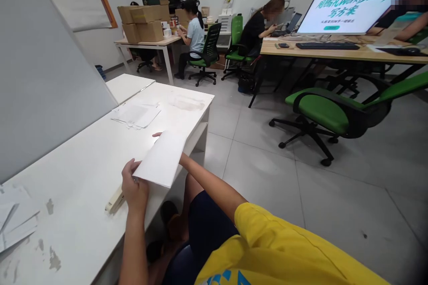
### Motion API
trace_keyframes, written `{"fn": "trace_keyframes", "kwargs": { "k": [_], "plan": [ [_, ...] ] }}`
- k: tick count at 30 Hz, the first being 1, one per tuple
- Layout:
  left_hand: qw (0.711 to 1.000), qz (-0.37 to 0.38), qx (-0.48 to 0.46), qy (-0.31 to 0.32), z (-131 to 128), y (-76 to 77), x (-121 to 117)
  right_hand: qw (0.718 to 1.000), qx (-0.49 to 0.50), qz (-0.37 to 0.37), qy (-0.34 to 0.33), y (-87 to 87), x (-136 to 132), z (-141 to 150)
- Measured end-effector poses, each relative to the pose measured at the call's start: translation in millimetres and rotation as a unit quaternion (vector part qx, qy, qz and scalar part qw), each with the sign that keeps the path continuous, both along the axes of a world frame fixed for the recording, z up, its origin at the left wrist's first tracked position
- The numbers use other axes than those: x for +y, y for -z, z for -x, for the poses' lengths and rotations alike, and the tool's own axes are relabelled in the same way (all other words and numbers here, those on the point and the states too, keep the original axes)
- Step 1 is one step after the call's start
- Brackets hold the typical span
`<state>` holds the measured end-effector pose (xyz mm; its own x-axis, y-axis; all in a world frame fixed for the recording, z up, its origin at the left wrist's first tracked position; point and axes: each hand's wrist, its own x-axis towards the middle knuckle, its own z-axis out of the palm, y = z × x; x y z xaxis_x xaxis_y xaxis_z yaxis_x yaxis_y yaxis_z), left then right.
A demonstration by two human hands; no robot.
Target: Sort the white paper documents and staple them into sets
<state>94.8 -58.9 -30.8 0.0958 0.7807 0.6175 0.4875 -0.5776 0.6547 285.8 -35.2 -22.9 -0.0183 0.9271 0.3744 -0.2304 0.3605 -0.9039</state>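
Some white paper point(162, 158), folded or stacked, is held tilted above the near edge of the white table point(83, 160). My left hand point(135, 187) is closed on its left corner, thumb and fingers at the edge. My right hand point(157, 134) reaches behind the paper and holds it from the far side; only a fingertip shows past the top edge, and the rest is hidden. Beside my left wrist lies a long cream-coloured object point(114, 200), probably a stapler, partly covered by the hand.
Loose white sheets point(137, 113) lie farther along the table, and another paper pile point(16, 216) is at the left. A grey panel point(50, 71) borders the table. To the right stand a green chair point(321, 109) and a desk with a monitor point(347, 9). Two people sit farther back.
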Motion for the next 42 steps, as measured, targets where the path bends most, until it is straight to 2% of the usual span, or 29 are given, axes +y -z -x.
{"fn": "trace_keyframes", "kwargs": {
  "k": [3, 6, 11, 14, 16, 18, 19, 21, 24, 26, 30, 35, 42],
  "plan": [
    [0.999, -0.005, -0.023, -0.037, 1, -0.7, -3, 0.998, 0.064, 0.022, -0.005, 2.4, 7, -5],
    [0.997, -0.02, -0.045, -0.064, -1, -5.1, -7, 0.992, 0.085, 0.086, -0.038, 8.6, 7, -11],
    [0.991, 0.022, -0.094, -0.092, -11, -13.2, -13, 0.983, 0.103, 0.147, -0.032, 19.3, -22, -23],
    [0.994, 0.025, -0.05, -0.093, -12, -13.4, -10, 0.97, 0.065, 0.216, -0.094, 17.3, -46, -31],
    [0.996, -0.018, 0.01, -0.092, -4, -13.3, -5, 0.95, 0.036, 0.261, -0.166, 16.9, -62, -33],
    [0.988, -0.075, 0.101, -0.087, 13, -14.3, -1, 0.938, 0.04, 0.278, -0.201, 21.2, -80, -30],
    [0.98, -0.094, 0.15, -0.088, 23, -15.1, 0, 0.937, 0.056, 0.285, -0.195, 25.2, -89, -27],
    [0.963, -0.092, 0.231, -0.105, 45, -15.8, -4, 0.937, 0.095, 0.308, -0.136, 35.0, -107, -21],
    [0.947, -0.024, 0.294, -0.125, 69, -11.6, -14, 0.933, 0.107, 0.343, -0.032, 45.9, -123, -13],
    [0.946, 0.047, 0.297, -0.123, 75, -5.8, -16, 0.936, 0.087, 0.34, -0.002, 47.5, -126, -7],
    [0.947, 0.095, 0.29, -0.098, 73, 0.0, -17, 0.945, 0.052, 0.324, 0.013, 42.5, -122, 8],
    [0.944, 0.054, 0.326, -0.011, 68, -5.0, -25, 0.95, 0.037, 0.307, 0.029, 40.1, -121, 17],
    [0.943, 0.056, 0.329, 0.008, 64, -4.0, -27, 0.95, 0.009, 0.311, 0.019, 36.7, -124, 24]
  ]
}}
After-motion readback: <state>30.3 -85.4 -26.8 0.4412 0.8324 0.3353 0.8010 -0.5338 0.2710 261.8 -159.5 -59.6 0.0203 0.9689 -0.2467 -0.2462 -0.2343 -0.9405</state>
